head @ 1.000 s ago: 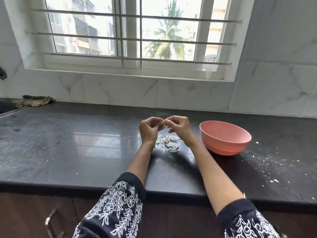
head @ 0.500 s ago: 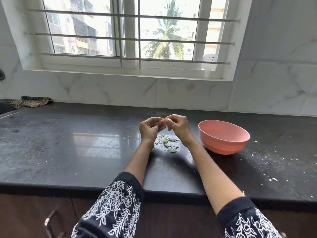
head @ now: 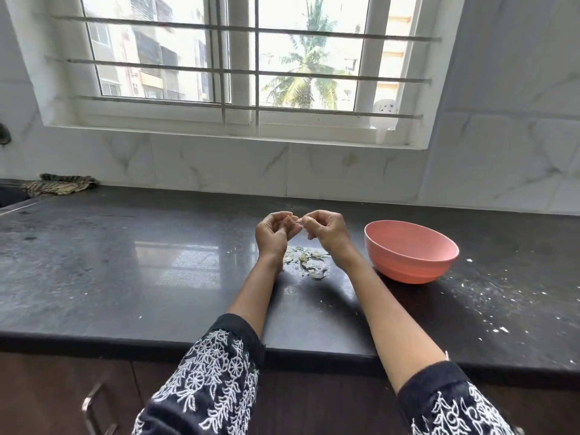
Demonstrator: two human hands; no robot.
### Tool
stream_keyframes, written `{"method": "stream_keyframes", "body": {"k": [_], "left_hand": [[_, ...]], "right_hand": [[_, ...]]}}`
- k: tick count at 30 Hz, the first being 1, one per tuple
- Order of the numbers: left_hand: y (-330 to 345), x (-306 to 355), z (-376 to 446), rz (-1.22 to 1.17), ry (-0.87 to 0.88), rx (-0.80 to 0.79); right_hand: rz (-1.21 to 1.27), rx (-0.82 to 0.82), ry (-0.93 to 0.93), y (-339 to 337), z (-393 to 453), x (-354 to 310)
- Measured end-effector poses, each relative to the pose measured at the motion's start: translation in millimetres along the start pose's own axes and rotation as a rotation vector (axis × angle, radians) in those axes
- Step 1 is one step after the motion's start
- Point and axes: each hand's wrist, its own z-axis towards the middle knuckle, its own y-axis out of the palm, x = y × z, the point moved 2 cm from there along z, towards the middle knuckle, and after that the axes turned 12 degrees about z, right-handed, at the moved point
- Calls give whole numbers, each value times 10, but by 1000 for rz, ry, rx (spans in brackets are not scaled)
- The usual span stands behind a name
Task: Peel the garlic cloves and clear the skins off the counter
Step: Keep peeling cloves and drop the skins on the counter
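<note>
Little had been moved since the earlier frames: the garlic clove (head: 296, 221) was kept pinched between the left hand (head: 272, 234) and right hand (head: 326, 231), so peeling was judged unfinished. Papery, curled skins (head: 306, 262) lay below on the glossy dark counter (head: 125, 277), beside a smooth pink bowl (head: 408, 265).

Just below the pinching hands, thin papery pale garlic skins (head: 306, 262) lie on the polished, speckled black stone counter (head: 141, 271); right of them, a smooth matt salmon-pink plastic bowl (head: 411, 255).
</note>
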Motion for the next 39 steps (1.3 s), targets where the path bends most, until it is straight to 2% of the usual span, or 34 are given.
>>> {"method": "stream_keyframes", "body": {"k": [4, 13, 17, 21, 24, 39], "left_hand": [[-46, 19, 38, -106, -49, 95], [-22, 8, 20, -96, -83, 18], [-27, 5, 10, -72, -74, 16], [-18, -16, 17, 19, -26, -22], [7, -42, 7, 110, 8, -77], [-11, -56, 13, 307, 109, -26]], "right_hand": [[38, 37, -19, -45, -3, -37], [-142, 112, -31, -46, 15, -17], [-286, 102, -100, -71, 24, -23], [-282, 62, -121, -19, 12, -53], [-393, 1, -178, 18, -10, -60], [-474, -37, -205, 14, -9, -29]]}}
